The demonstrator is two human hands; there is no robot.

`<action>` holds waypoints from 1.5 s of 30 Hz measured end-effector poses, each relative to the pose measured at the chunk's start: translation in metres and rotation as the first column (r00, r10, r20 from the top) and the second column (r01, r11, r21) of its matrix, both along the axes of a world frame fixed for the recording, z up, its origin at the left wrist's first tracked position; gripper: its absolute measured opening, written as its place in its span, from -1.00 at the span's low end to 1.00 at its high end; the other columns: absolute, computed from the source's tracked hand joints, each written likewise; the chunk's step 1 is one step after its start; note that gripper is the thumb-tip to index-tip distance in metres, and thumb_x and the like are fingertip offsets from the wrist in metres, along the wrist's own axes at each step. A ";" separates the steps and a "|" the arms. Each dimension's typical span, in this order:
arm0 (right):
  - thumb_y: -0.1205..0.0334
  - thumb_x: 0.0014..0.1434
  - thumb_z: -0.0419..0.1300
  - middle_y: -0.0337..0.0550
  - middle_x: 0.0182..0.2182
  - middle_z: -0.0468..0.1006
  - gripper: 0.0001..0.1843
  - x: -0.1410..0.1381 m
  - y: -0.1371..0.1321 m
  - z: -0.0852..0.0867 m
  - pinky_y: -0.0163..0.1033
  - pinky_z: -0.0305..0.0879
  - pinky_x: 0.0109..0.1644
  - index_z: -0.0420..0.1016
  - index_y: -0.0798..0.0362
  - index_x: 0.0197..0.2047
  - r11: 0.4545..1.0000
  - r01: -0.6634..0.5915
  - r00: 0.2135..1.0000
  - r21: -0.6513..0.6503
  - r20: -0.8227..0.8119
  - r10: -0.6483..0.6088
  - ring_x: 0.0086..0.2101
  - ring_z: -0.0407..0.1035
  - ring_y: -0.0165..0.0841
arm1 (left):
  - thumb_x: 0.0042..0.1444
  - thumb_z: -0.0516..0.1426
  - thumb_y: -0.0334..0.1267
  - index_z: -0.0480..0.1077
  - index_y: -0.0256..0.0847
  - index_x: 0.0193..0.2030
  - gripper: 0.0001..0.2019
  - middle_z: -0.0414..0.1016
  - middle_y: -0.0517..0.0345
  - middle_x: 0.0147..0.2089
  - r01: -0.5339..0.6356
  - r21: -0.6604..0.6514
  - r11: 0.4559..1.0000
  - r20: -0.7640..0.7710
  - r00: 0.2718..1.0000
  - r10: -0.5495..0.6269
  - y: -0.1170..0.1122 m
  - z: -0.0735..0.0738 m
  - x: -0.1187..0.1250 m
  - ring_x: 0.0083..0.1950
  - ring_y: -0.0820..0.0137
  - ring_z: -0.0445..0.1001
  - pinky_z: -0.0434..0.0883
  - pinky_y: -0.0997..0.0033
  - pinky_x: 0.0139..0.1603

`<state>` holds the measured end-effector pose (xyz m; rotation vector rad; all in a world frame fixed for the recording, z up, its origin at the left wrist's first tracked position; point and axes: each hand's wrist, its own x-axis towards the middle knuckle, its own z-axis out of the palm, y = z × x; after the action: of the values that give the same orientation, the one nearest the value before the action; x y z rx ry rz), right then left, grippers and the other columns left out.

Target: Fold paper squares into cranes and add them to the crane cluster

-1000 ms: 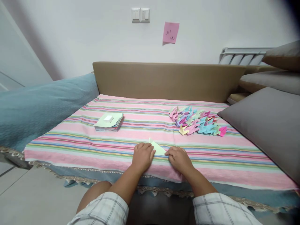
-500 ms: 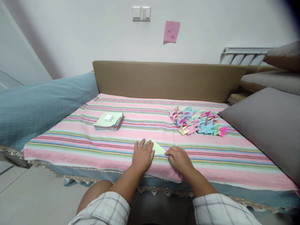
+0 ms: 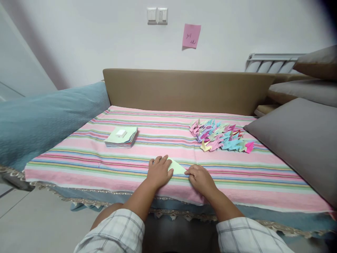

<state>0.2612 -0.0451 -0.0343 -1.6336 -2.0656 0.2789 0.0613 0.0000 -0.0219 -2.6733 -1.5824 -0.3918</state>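
Note:
A pale green folded paper (image 3: 178,167) lies on the striped cloth (image 3: 86,154) near its front edge. My left hand (image 3: 158,172) rests flat on the paper's left part, fingers stretched out. My right hand (image 3: 200,178) has its fingers curled and pinched on the paper's right corner. Farther back on the left is a stack of coloured paper squares (image 3: 121,137) with a small white block on top. At the back right lies a heap of several folded paper cranes (image 3: 220,139) in mixed colours.
A blue cushion (image 3: 39,119) borders the cloth on the left and grey cushions (image 3: 297,140) on the right. A brown backrest (image 3: 184,89) runs behind. A pink note (image 3: 191,36) and wall switches (image 3: 157,15) hang on the wall.
My left hand has gone from curled over the paper to flat with fingers stretched out and has slid a little forward. My right hand has stayed at the paper's right corner.

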 end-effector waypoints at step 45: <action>0.24 0.09 0.13 -0.09 -0.19 0.50 -0.74 -0.005 0.002 0.005 -0.19 0.19 -0.04 0.47 0.06 -0.13 0.999 0.046 0.995 0.003 -0.087 -0.046 -0.14 0.32 -0.26 | -0.10 0.24 -0.19 0.41 -0.08 -0.42 -0.89 0.32 0.19 0.18 -0.136 -0.103 0.985 0.321 0.933 0.163 -0.020 -0.002 -0.005 0.21 0.17 0.20 -0.06 -0.15 0.23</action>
<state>0.2559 -0.0434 -0.0296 -1.6347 -1.9602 0.3223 0.0565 -0.0203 -0.0237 -2.6243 -1.9091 -0.8232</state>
